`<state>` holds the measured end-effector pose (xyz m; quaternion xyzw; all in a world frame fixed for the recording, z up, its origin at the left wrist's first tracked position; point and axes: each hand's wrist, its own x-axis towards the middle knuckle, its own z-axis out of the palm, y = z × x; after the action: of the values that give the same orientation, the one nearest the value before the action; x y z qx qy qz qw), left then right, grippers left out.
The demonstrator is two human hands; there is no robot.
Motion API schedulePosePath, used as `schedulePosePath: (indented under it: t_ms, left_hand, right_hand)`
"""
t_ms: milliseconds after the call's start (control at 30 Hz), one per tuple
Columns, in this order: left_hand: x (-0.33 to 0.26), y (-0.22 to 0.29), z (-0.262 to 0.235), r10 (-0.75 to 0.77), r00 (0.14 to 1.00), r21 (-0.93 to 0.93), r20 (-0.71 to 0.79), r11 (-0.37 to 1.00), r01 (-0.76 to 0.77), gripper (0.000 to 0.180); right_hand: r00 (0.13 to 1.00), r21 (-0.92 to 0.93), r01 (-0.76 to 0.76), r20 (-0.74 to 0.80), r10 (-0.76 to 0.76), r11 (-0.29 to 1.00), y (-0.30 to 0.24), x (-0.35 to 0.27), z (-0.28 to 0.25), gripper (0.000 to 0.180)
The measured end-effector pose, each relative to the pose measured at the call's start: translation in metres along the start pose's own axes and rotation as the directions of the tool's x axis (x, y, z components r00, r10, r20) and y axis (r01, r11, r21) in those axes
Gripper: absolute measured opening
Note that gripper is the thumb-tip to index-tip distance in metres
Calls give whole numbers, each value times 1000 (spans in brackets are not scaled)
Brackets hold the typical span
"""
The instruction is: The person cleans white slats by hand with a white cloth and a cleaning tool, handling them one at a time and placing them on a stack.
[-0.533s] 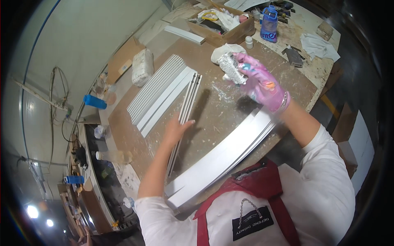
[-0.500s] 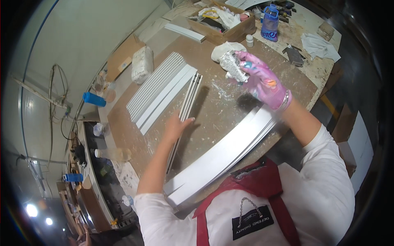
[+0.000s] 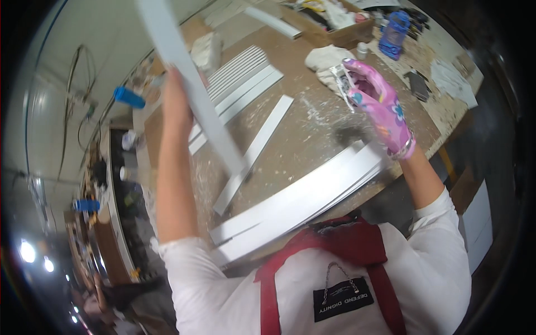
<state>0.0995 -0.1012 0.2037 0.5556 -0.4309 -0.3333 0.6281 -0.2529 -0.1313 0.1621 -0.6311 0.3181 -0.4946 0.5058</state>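
Observation:
My bare left hand (image 3: 177, 100) grips a long white slat (image 3: 196, 84), raised and tilted above the table and smeared by motion. Under its lower end another white slat (image 3: 262, 139) lies flat on the brown board. My right hand (image 3: 379, 106), in a pink patterned glove, pinches a crumpled silvery-white wad (image 3: 341, 84) whose kind I cannot make out. Right behind the wad is a bunched white cloth (image 3: 324, 58). To the left, ribbed white strips (image 3: 240, 70) lie beside flat slats (image 3: 248, 95). Closest to me rests a stack of wide white strips (image 3: 296, 204).
An open box of odds and ends (image 3: 335, 34) stands at the back, near a small white bottle (image 3: 362, 51) and a blue-purple jug (image 3: 395, 34). A white wrapped block (image 3: 207, 51) sits at the far left. A blue bottle (image 3: 129, 97) is beyond the table's left side.
My left hand has risen up and left from the narrow slats on the board, taking one along; another now lies flat there. My right hand has shifted slightly right, still holding the wad.

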Motion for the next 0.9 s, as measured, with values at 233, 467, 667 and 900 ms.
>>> schedulePosePath:
  t_ms: [233, 467, 667, 900]
  left_hand:
    - [53, 24, -70, 7, 991, -650, -137, 754, -95, 58]
    - [53, -31, -49, -167, 978, -884, 129, 428, 190, 65]
    - [47, -32, -45, -227, 966, -865, 122, 453, 216, 66]
    - [54, -56, -44, -230, 966, -928, 121, 320, 192, 45]
  right_hand:
    - [915, -299, 400, 188, -358, 866, -11, -35, 36, 57]
    - [614, -411, 784, 410, -674, 464, -24, -21, 56, 41]
    - [849, -663, 507, 274, -452, 550, -2, 8, 11, 45]
    - [703, -253, 707, 355, -617, 660, -13, -27, 37, 52]
